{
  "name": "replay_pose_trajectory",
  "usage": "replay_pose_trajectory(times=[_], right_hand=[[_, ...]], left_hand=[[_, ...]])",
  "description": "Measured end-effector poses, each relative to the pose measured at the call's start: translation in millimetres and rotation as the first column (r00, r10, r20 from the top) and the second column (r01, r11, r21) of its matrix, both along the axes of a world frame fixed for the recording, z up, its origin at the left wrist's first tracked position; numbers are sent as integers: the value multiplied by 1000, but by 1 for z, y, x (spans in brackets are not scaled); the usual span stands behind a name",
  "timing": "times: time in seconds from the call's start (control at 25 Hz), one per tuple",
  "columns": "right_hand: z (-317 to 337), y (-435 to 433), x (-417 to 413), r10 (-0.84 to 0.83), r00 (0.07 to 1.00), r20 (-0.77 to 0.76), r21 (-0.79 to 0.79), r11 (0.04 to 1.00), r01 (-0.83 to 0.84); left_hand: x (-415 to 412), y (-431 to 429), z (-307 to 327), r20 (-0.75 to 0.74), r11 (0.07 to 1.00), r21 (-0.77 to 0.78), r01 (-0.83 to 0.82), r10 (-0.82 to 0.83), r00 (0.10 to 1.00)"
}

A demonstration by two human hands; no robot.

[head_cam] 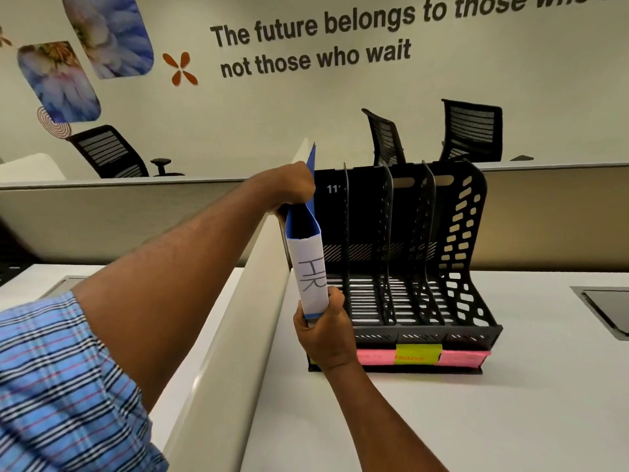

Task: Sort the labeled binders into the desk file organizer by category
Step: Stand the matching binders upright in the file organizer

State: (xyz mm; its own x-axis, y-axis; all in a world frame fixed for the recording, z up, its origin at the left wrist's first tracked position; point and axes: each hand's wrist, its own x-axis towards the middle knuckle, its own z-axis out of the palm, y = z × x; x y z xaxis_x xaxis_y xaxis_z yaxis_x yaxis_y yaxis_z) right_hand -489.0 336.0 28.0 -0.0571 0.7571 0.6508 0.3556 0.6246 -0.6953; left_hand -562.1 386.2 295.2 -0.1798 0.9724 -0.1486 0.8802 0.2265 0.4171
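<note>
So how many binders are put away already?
None yet, it looks like: the organizer slots that show are empty. In hand: the blue binder marked HR, left hand holding its top, right hand its bottom, at the leftmost slot. Left: seating it, then any other binders; none are in view.

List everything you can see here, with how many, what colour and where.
desk: one, white, foreground
organizer: one, black, on the desk
binder: one, blue with white HR label, at the organizer's left end
sticky labels: at least three, pink and yellow, organizer's front edge
hatch: one, grey, desk's right edge
chairs: three, black, behind the partition
flower pictures: at least two, blue and white, wall upper left
left hand: one, grips the binder's top
right hand: one, holds the binder's bottom
</note>
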Motion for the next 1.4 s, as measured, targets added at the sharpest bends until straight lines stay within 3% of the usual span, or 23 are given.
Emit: replay_pose_trajectory(times=[0.12, 0.28, 0.72, 0.88, 1.12, 1.4], right_hand=[[0, -1, 3, -35, 999, 40, 26, 999, 34], [5, -2, 8, -202, 967, 157, 91, 978, 190], [-2, -11, 10, -233, 965, 122, 112, 969, 220], [-1, -9, 12, -221, 966, 135, 102, 973, 208], [-1, -10, 17, -239, 945, 223, 142, 967, 210], [1, -15, 21, -249, 948, 196, 118, 966, 230]], left_hand=[[-2, -1, 1, 13, 999, 33, -10, 9, 1000], [0, 1, 3, 5, 1000, 13, -7, 7, 1000], [16, 11, -12, -125, 986, 126, 111, -95, 988], [4, 11, -16, -63, 984, 158, 85, -76, 995], [-32, 0, -29, 173, 979, 178, -96, 65, 983], [1, 8, -27, 174, 979, 196, -61, 27, 984]])
